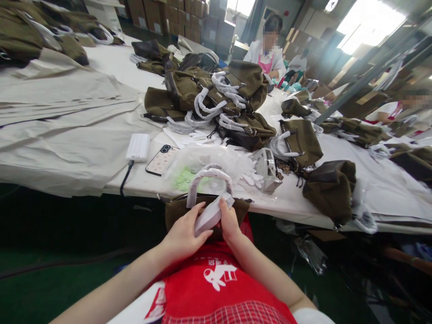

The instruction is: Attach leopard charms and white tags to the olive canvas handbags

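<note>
An olive-brown handbag point(173, 211) rests upright against the table's front edge, close to my red apron. One of its handles point(192, 191) arches up, wound in pale, shiny wrapping. In front of it, both hands hold a smooth white strip-like piece point(209, 217); whether it is the other handle in its wrapping or a loose strip I cannot tell. My left hand point(184, 231) curls around the lower left part, thumb below and fingers above. My right hand point(231, 225) pinches the upper right end, its thumb on top. The bag's lower front is hidden behind my hands.
Beyond the bag lie clear plastic bags point(202, 157), a phone point(160, 159), a white power bank point(138, 147) with a cable, and a tape dispenser point(266, 168). Piled handbags point(189, 90) fill the middle; another bag point(332, 189) stands right. A co-worker point(266, 58) is across the table.
</note>
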### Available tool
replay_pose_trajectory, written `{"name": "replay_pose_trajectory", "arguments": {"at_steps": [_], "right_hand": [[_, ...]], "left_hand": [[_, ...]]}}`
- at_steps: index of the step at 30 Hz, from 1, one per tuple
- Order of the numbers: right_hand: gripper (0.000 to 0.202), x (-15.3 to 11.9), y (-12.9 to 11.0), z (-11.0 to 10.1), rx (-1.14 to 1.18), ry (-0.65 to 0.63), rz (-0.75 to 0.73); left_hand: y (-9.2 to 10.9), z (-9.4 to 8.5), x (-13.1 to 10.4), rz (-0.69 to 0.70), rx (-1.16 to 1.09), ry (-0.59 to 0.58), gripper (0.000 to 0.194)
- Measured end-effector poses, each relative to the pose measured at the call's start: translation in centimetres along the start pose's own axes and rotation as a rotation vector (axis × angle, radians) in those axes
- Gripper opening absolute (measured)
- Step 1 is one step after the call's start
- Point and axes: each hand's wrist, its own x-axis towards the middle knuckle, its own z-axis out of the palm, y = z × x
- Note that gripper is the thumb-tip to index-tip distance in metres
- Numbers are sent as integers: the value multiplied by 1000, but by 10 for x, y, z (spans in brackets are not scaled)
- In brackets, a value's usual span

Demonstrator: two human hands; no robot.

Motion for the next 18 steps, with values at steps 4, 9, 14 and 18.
{"name": "replay_pose_trajectory", "arguments": {"at_steps": [4,9,14,18], "right_hand": [[63,2,0,-4,-93,-56,-73],[69,11,6,-13,-122,-174,-74],[71,13,6,-45,-281,-344,22],[57,19,-36,-102,-485,-129,-219]], "left_hand": [[-4,-7,18,-382,-663,-374,65],[-10,15,29,-548,-825,-312,54],[-11,23,29,-498,-722,-260,57],[-14,22,29,-502,-641,-217,57]]}}
